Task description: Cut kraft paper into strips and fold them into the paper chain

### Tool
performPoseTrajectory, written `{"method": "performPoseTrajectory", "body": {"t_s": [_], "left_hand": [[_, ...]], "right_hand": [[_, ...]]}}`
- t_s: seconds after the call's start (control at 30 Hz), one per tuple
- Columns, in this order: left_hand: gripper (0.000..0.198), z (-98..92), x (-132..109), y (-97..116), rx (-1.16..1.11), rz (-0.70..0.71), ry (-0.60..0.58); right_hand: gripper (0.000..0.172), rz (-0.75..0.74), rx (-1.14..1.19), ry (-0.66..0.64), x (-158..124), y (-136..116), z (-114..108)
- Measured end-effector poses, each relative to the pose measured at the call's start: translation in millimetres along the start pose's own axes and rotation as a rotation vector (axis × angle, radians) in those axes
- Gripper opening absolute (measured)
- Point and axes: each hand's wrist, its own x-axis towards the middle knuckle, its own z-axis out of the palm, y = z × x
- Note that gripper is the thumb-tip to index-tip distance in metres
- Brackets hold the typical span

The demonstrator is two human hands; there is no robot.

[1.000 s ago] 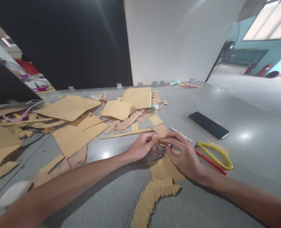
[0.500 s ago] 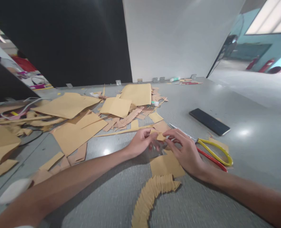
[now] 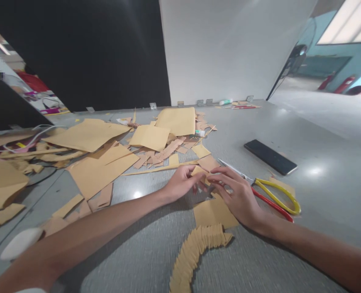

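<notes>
Between my two hands is a small piece of yellow-brown paper. My left hand pinches it from the left with thumb and fingers. From the right, my right hand has its fingertips closed on the paper's near edge. Below the hands a square brown paper sheet lies flat on the table. Nearer to me a curved strip of many overlapping folded paper pieces rests on the table. Scissors with one yellow and one red handle lie beside my right hand, their blades partly behind it.
A black phone lies to the right. Brown paper sheets and scraps spread over the left and middle. Glue sticks and a red pencil lie toward the back panel. A white rounded object is by my left forearm.
My right hand's fingers have shifted slightly left over the paper piece, which is now tilted differently and more covered. The view has moved slightly; the things on the table look unchanged.
</notes>
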Motion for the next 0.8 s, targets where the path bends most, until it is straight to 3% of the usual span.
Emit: {"method": "performPoseTrajectory", "body": {"t_s": [0.37,0.63,0.8], "left_hand": [[0.041,4.4,-3.8,2.0,0.012,0.015,-0.044],[0.053,3.3,-4.1,0.8,0.096,0.051,-0.133],[0.058,4.3,-5.2,1.2,0.129,0.057,-0.126]], "right_hand": [[0.016,0.073,0.054,0.02,2.0,-6.0,-0.5],[0.013,0.197,0.167,0.046,6.5,-4.5,0.1],[0.013,0.256,0.243,0.009,7.8,-3.9,-0.8]]}}
